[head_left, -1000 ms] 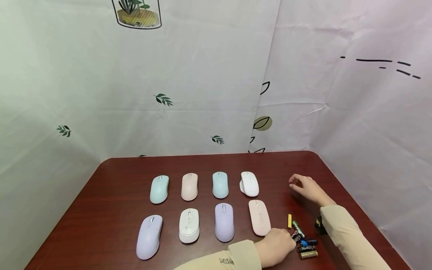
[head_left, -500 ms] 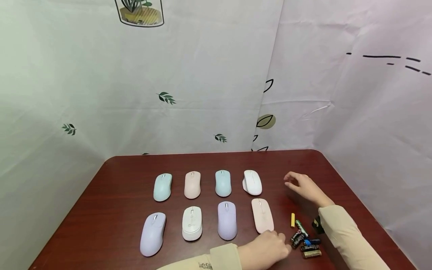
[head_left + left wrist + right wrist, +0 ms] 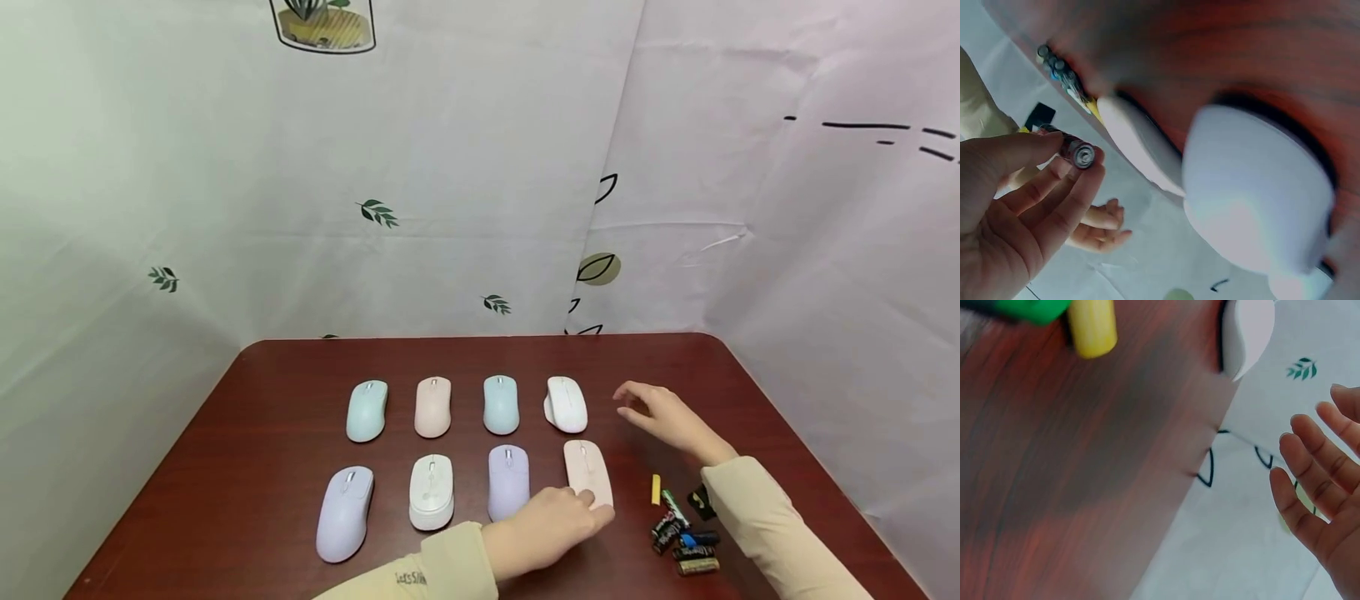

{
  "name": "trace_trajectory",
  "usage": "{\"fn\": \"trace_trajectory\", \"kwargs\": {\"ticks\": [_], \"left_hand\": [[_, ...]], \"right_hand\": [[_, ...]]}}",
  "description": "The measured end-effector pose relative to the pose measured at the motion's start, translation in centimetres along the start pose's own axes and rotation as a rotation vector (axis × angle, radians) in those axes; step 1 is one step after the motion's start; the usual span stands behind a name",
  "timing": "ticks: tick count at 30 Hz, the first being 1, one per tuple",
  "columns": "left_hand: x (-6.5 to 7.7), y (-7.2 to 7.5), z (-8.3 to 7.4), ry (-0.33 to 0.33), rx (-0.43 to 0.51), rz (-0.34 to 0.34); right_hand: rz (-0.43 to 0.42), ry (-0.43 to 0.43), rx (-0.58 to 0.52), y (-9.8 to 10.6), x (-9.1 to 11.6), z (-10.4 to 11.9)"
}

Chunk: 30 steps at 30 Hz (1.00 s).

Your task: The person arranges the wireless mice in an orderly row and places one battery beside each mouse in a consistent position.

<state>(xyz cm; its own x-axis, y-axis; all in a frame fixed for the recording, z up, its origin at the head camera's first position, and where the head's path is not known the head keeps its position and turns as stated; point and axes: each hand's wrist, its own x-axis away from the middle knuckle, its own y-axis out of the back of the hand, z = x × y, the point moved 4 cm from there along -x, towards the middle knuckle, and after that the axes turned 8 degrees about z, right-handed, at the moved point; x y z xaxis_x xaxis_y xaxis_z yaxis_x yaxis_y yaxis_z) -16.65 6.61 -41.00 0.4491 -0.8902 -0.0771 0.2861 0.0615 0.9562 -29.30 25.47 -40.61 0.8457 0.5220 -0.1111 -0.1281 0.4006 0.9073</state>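
Two rows of mice [image 3: 501,405] on a table [image 3: 255,433], batteries [image 3: 697,552] at right, cloth [image 3: 450,150] behind

Rm type unclear: curtained-off spot, leaf-print cloth [image 3: 450,150] behind & beside table [image 3: 240,467].

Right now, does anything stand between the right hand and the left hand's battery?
In the head view, a pale pink mouse lies between the right hand and the left hand, which pinches the battery. Being low on the table, it likely blocks little.
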Motion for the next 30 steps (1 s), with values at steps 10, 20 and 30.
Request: {"fn": "trace_trajectory", "kwargs": {"ticks": [10,20,30], "left_hand": [[2.3,0.0,2.9,0.075,0.054,-0.012],[6.3,0.2,6.6,0.209,0.284,-0.053],[10.5,0.6,9.7,0.372,0.421,-0.139]], "right_hand": [[0.064,0.042,-0.007,-0.6,-0.6,2.5],[0.096,0.168,0.05,-2.1,-1.4,5.4],[0.117,0.292,0.13,-2.6,-2.3,8.5]]}}
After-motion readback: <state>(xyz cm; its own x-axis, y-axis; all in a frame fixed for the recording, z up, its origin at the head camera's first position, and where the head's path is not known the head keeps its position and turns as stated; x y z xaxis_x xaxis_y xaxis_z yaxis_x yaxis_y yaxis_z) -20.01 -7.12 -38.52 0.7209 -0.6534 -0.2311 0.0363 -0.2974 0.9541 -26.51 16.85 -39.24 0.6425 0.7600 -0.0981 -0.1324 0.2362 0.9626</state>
